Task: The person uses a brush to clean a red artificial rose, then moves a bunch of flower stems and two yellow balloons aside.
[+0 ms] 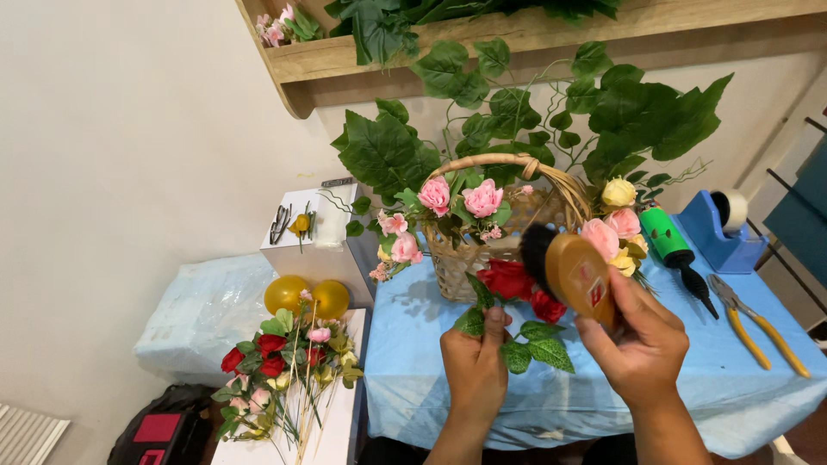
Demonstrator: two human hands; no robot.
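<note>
My left hand (475, 368) grips the green stem of a red artificial rose (508, 280), held up in front of a wicker basket (457, 267). My right hand (642, 340) holds a wooden brush (575, 271) whose dark bristles touch the rose's bloom. A second red bloom (548, 306) and green leaves (538, 351) hang from the same stem. The basket has a curved handle and carries pink and yellow artificial flowers (482, 199).
A blue-covered table (689, 379) bears a green roller tool (672, 244), yellow-handled pliers (758, 327) and a blue tape dispenser (722, 232). At left lie a bunch of artificial flowers (284, 362), two yellow balloons (306, 297) and a white box (319, 241). Leafy vines hang from a wooden shelf (517, 39).
</note>
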